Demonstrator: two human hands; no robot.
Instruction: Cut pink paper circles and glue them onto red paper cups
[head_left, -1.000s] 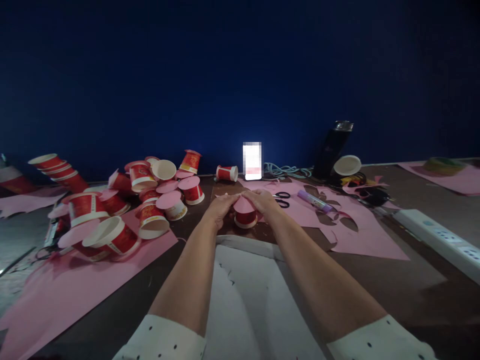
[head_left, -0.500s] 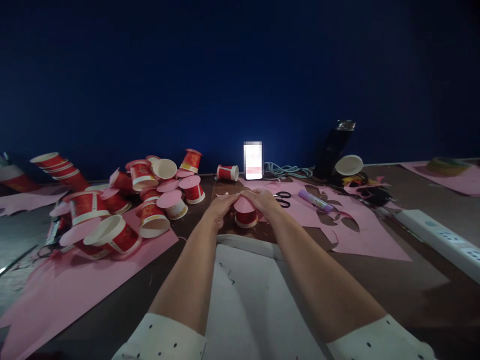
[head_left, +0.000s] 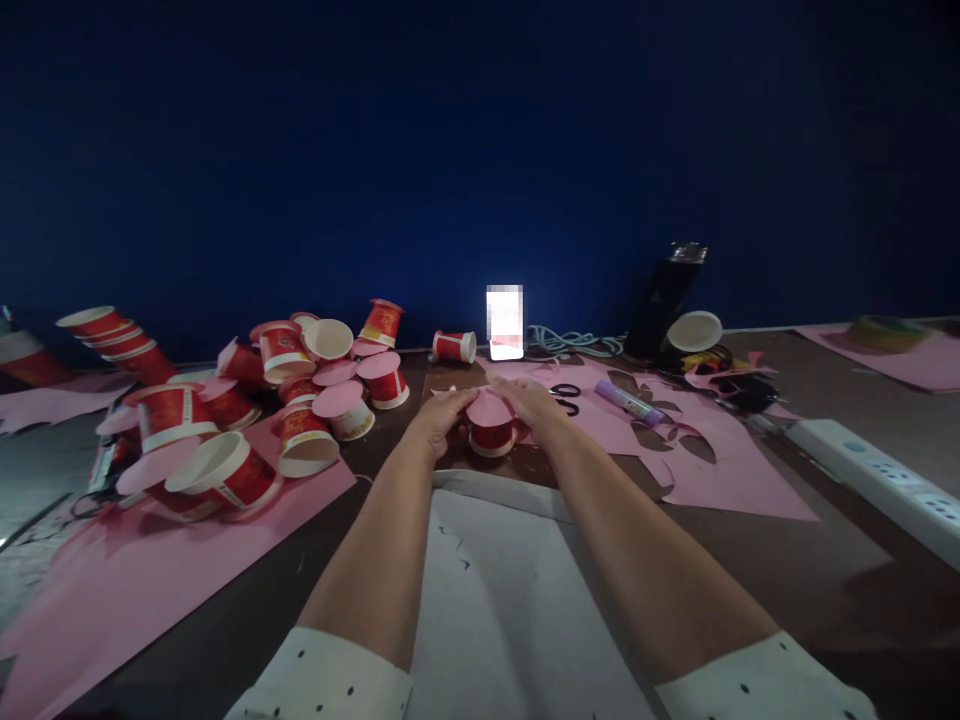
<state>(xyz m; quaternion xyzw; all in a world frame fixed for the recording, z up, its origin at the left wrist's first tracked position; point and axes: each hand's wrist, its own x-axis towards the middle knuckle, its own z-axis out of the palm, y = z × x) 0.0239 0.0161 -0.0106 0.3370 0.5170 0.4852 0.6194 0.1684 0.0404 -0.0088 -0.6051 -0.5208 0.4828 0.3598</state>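
Note:
A red paper cup point(head_left: 491, 438) stands upside down on the brown table, straight ahead of me. On its base lies a pink paper disc point(head_left: 490, 410), bent up slightly in the middle. My left hand point(head_left: 442, 418) pinches the disc's left edge, while my right hand point(head_left: 527, 404) grips its right and far edge. Some fingertips are hidden behind the paper. Just beyond my right hand are black-handled scissors point(head_left: 565, 400), and a purple glue stick point(head_left: 628, 403) lies on cut pink paper point(head_left: 739, 470).
Several red paper cups point(head_left: 176, 412) with pink discs crowd the left side. A lit phone point(head_left: 505, 322) stands against the blue wall, near a cable point(head_left: 574, 342). Rightward are a dark bottle point(head_left: 666, 295) and a white power strip point(head_left: 874, 475). A white board point(head_left: 495, 610) lies nearest me.
My right fingers have shifted slightly at the disc's far edge, and more of the pink disc shows between my hands. The cup has stayed in place.

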